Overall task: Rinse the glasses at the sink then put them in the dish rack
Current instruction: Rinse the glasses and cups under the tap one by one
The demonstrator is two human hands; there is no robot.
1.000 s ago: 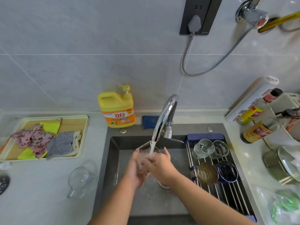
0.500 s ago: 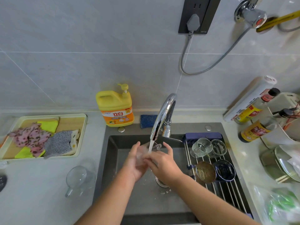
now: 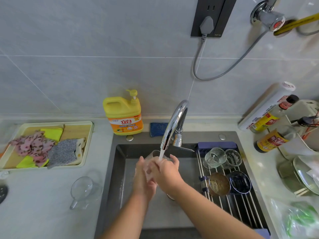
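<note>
Two hands: the left hand point(image 3: 143, 178) and the right hand point(image 3: 168, 171) were pressed close together over the grey steel sink point(image 3: 119, 169), both wrapped round one clear, straight-sided drinking glass point(image 3: 152, 163).
Glass location: it was held above the basin, directly beneath the curved chrome tap point(image 3: 174, 125), whose running stream of water point(image 3: 160, 153) struck it near the rim.
Heading: the mouth appeared to tilt up and away from the person, toward the spout, and the base lay down between the palms.
Long axis: it ran roughly from the wrists up toward the tap, leaning off vertical. The exact tilt could not be told through water and fingers.
Handling: the glass was judged light, rigid and breakable, and slick while wet. The steel basin below would not forgive a drop.
Where to hold: the mid-wall looked safest, fingers opposed by the thumb with a palm near the base, rather than a pinch on the thin rim.
Dish rack: the roll-up rack of steel rods point(image 3: 241, 209) spanned the sink's right side. It carried a ribbed clear tumbler point(image 3: 215, 157) and a second clear tumbler point(image 3: 233, 158) at the back, with a brown bowl point(image 3: 219, 184) and a dark blue bowl point(image 3: 240, 182) in front.
Waiting: a clear glass handled jug point(image 3: 84, 188) lay on its side on the pale countertop point(image 3: 51, 209), left of the sink and well apart from the hands.
</note>
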